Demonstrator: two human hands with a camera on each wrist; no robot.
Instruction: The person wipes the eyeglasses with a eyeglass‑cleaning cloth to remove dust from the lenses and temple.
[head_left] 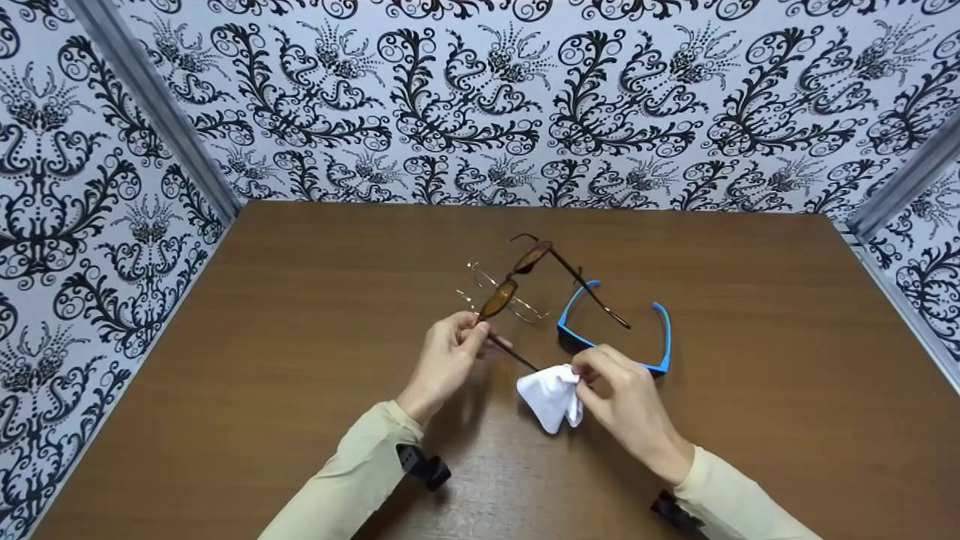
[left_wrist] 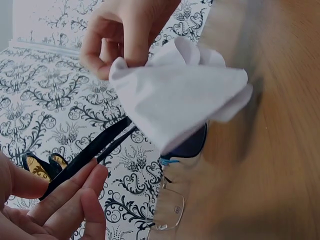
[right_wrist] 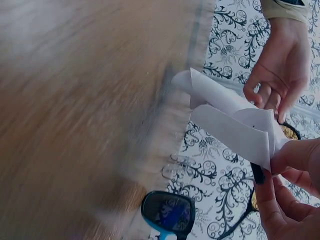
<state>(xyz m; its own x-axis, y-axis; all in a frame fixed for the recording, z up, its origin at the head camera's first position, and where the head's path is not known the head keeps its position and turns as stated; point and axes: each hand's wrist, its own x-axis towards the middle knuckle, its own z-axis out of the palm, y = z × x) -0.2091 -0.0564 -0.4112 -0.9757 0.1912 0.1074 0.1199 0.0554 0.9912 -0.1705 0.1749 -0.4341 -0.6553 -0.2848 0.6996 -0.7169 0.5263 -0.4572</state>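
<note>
Brown-tinted sunglasses [head_left: 498, 298] with dark temples are held up in my left hand [head_left: 448, 356], thumb and fingers pinching them near one hinge. My right hand [head_left: 628, 405] pinches a white cloth [head_left: 550, 396] at the far end of that same temple. In the right wrist view a dark temple tip [right_wrist: 257, 173] shows below the cloth [right_wrist: 232, 122], beside the fingers. The cloth hides part of the temple; its loose folds hang toward the table. The other temple extends freely above the table.
Blue-framed sunglasses [head_left: 666, 337] with dark lenses lie unfolded on the brown table [head_left: 300, 315], just beyond my right hand. Thin wire-rimmed eyeglasses [left_wrist: 182, 210] lie behind the brown sunglasses. Patterned walls [head_left: 510, 112] close off the back and sides.
</note>
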